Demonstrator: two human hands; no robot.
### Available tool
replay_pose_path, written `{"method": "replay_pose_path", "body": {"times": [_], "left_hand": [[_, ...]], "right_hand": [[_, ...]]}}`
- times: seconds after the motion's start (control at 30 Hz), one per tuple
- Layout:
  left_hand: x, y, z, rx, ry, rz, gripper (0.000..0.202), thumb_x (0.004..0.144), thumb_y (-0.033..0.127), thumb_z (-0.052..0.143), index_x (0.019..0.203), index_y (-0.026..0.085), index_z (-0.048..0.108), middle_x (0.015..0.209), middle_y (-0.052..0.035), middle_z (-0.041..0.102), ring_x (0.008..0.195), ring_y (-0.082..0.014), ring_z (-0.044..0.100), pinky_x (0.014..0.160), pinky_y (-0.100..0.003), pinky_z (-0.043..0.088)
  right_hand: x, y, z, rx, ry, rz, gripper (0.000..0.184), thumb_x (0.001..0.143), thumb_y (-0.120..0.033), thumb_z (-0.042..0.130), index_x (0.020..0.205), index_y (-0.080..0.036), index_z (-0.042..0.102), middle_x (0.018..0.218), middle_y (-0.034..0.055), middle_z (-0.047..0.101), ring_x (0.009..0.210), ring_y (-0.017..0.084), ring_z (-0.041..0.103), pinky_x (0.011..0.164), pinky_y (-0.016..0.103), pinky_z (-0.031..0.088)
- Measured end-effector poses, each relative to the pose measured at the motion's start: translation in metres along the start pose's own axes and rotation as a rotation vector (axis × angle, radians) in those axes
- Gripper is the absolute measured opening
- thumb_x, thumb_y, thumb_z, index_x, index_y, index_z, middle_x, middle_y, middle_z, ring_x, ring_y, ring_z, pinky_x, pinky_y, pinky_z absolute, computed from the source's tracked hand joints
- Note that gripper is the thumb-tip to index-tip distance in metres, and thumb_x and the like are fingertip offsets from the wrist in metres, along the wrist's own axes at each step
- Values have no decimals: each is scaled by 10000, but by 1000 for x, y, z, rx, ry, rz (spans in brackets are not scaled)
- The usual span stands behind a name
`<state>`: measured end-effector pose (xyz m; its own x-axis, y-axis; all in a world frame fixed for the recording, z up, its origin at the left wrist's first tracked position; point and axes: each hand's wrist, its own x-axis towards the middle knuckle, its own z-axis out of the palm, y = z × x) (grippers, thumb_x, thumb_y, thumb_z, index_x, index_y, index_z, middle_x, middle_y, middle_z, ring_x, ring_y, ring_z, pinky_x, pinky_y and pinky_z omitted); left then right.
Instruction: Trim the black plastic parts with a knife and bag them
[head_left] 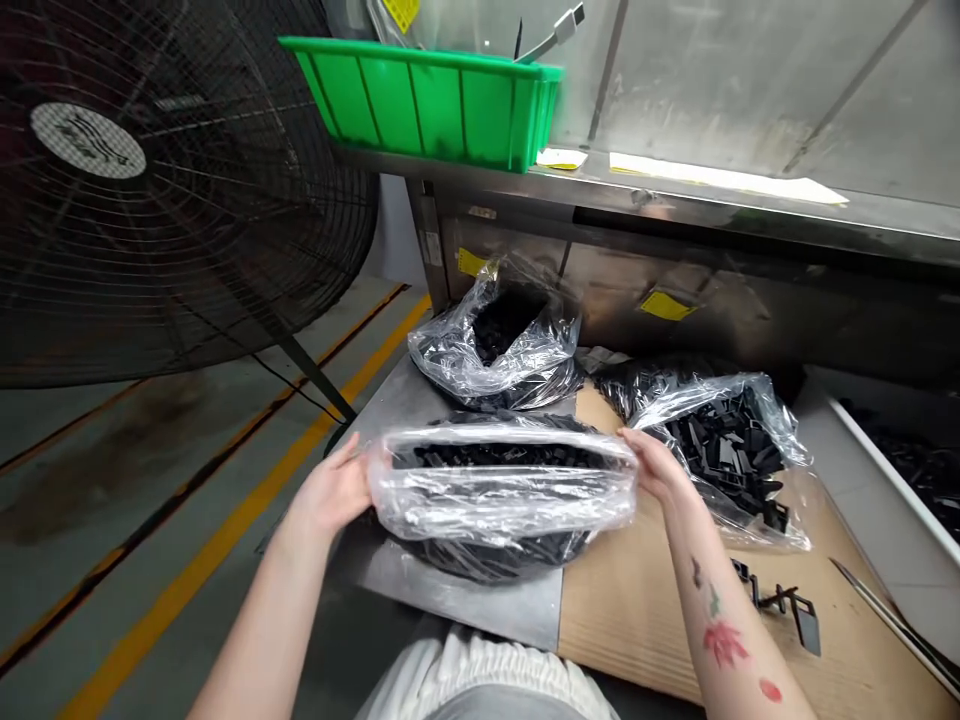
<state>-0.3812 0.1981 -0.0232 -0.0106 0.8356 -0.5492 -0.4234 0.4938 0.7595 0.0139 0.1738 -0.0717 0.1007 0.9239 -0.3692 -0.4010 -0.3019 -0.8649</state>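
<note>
The left hand presses its fingers against one end of a clear plastic bag of black parts, and the right hand curls over the opposite end of its rim. Just beyond the right hand, a second bag rests on brown cardboard. A third bag lies ahead of both hands. Loose black parts lie right of the right forearm.

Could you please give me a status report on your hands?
Left hand, right hand on rim of clear plastic bag of black parts. Another bag by right hand.
</note>
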Motion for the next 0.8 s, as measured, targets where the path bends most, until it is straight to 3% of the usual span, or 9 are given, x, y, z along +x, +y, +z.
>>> {"method": "replay_pose_path", "body": {"times": [0.07, 0.17, 0.3, 0.4, 0.47, 0.53, 0.6, 0.7, 0.8], "left_hand": [[-14, -4, -13, 51, 42, 11, 160, 820, 147, 458, 754, 117, 600, 586, -42, 625, 500, -145, 606, 484, -224, 498], [-36, -19, -23, 292, 98, 49, 55, 673, 148, 661, 650, 145, 610, 450, 13, 599, 382, -107, 550, 389, -140, 404], [-55, -44, -14, 739, -55, -1, 150, 564, 139, 726, 498, 147, 591, 336, 13, 544, 348, -142, 517, 393, -180, 372], [-61, -60, -2, 412, -123, -68, 85, 601, 82, 677, 628, 148, 631, 597, -31, 665, 564, -189, 607, 540, -231, 452], [-60, -71, 2, 118, -90, -116, 146, 637, 6, 575, 620, 146, 615, 661, -39, 670, 634, -181, 616, 629, -256, 474], [-57, -81, 1, -24, -52, -155, 234, 626, -39, 480, 499, 143, 554, 552, -32, 629, 579, -168, 606, 633, -274, 484], [-55, -88, -4, -10, -26, -183, 254, 604, -51, 456, 458, 143, 532, 454, -14, 571, 490, -159, 577, 582, -278, 486], [-57, -82, -17, 99, -25, -188, 200, 600, -36, 545, 665, 131, 632, 578, -27, 631, 578, -180, 604, 570, -257, 479], [-67, -54, -19, 342, 181, 125, 330, 565, 18, 669, 844, 193, 639, 814, -14, 651, 828, -182, 585, 680, -196, 456]], "right_hand": [[-22, 1, 8, -232, 110, -106, 281, 809, -249, 530, 1075, -161, 505, 1150, 72, 487, 1017, 218, 487, 830, 420, 409], [-61, 8, 37, -509, 125, -254, 263, 727, -240, 605, 987, -220, 565, 1190, 64, 467, 1159, 256, 343, 962, 414, 269], [-107, 34, 76, -1136, -213, -353, 264, 725, -201, 563, 984, -237, 601, 1072, 70, 567, 1007, 259, 487, 870, 383, 342], [-131, 65, 78, -1496, -438, -292, 218, 760, -136, 460, 837, -212, 649, 777, 60, 650, 725, 219, 592, 651, 312, 414], [-143, 84, 70, -1548, -470, -205, 229, 719, -75, 463, 649, -175, 658, 632, 69, 653, 617, 214, 608, 566, 280, 409], [-152, 93, 62, -1620, -463, -118, 245, 681, -32, 460, 566, -136, 649, 597, 113, 656, 583, 242, 617, 517, 282, 400], [-157, 86, 57, -1656, -452, -65, 238, 682, -39, 460, 575, -129, 652, 601, 124, 661, 581, 253, 622, 507, 284, 400], [-158, 54, 62, -1496, -491, -91, 215, 772, -172, 455, 672, -188, 644, 638, 39, 664, 608, 183, 616, 545, 234, 413], [-144, 32, 76, -1154, -304, -213, 328, 866, -311, 322, 737, -194, 600, 666, 12, 632, 633, 134, 587, 596, 198, 420]]}}
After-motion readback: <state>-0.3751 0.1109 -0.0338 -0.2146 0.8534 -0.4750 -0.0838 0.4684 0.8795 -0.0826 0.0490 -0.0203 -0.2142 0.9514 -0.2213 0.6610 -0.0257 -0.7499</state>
